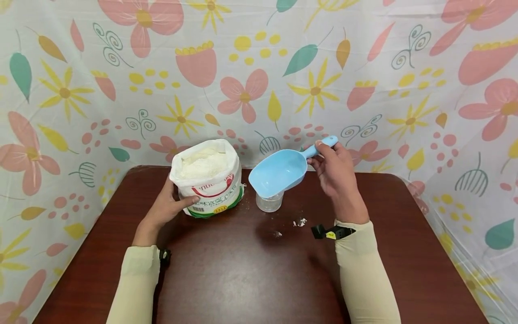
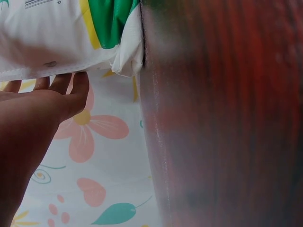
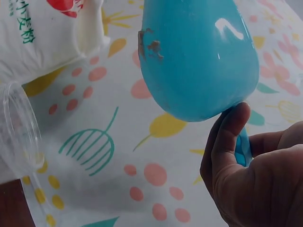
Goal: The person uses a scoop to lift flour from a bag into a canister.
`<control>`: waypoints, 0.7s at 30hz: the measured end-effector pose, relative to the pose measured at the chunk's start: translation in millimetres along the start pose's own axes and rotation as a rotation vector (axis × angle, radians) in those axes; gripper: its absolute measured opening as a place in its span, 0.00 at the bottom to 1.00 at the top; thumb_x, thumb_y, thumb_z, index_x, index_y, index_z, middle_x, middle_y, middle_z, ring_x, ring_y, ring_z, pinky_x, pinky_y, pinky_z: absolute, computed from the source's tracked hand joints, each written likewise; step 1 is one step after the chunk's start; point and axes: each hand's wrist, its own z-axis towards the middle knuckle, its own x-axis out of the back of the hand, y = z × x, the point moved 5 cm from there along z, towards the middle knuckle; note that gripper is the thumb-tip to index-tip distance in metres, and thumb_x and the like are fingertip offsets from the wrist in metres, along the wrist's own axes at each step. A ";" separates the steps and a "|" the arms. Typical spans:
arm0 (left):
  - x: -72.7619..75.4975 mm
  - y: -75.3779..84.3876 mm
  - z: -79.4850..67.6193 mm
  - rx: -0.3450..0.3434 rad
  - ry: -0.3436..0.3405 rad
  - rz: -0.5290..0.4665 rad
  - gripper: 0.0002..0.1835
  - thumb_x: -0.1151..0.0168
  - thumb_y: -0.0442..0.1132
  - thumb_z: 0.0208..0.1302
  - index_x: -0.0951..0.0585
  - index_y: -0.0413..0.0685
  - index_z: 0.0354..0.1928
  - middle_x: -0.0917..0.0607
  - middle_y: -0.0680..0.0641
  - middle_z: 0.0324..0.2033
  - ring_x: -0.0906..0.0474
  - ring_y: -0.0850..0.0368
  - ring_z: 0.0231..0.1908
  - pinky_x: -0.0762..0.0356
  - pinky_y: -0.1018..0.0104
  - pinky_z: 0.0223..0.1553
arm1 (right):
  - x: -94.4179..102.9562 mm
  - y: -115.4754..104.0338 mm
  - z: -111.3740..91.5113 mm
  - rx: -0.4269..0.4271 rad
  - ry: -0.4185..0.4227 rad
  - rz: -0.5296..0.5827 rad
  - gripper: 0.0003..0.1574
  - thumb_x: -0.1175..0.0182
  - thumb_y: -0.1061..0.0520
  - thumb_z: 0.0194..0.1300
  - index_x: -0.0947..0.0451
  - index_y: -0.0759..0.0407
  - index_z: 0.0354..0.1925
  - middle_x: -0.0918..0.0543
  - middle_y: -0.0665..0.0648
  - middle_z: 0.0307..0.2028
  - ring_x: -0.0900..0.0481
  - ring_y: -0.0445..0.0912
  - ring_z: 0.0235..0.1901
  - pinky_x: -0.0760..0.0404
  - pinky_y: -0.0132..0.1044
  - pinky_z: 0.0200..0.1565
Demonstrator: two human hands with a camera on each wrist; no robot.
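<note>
Cup [image 1: 269,204]: clear, upright on the worktop [image 1: 243,279], centre of the dial; person at six o'clock.
Flour bag [image 1: 218,195]: white, printed, between nine and ten o'clock, mouth gaping, white powder [image 1: 204,166] within.
Left hand [image 1: 171,202]: nine o'clock, curled about the bag's side, thumb across its front.
Scoop [image 1: 279,172]: blue, above the cup, handle toward two o'clock; I see no load in its bowl.
Right hand [image 1: 337,173]: between two and three o'clock, fingers and thumb closed round the handle.
Spilled flour [image 1: 301,222]: crumbs near the cup, four o'clock.
Risks, in my judgement: a dipping scoop could catch and topple the light-looking cup; its wide bowl, if filled, could shed past the narrow mouth; a slackened left grip could let the bag slump.
</note>
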 end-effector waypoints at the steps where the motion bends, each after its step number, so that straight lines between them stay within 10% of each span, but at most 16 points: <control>1: -0.1 -0.2 0.0 0.001 0.002 0.000 0.65 0.22 0.28 0.60 0.54 0.79 0.84 0.33 0.56 0.76 0.34 0.54 0.72 0.38 0.50 0.71 | -1.6 -0.5 0.8 0.000 0.004 -0.002 0.14 0.42 0.56 0.81 0.34 0.63 0.54 0.21 0.59 0.46 0.18 0.43 0.34 0.16 0.28 0.40; 21: -1.2 -1.8 -1.3 -0.015 -0.005 -0.013 0.65 0.22 0.27 0.59 0.53 0.76 0.85 0.32 0.54 0.75 0.33 0.53 0.71 0.37 0.55 0.71 | -36.1 2.2 19.4 0.078 0.024 -0.020 0.07 0.46 0.59 0.83 0.34 0.61 0.49 0.19 0.60 0.47 0.18 0.45 0.34 0.15 0.31 0.41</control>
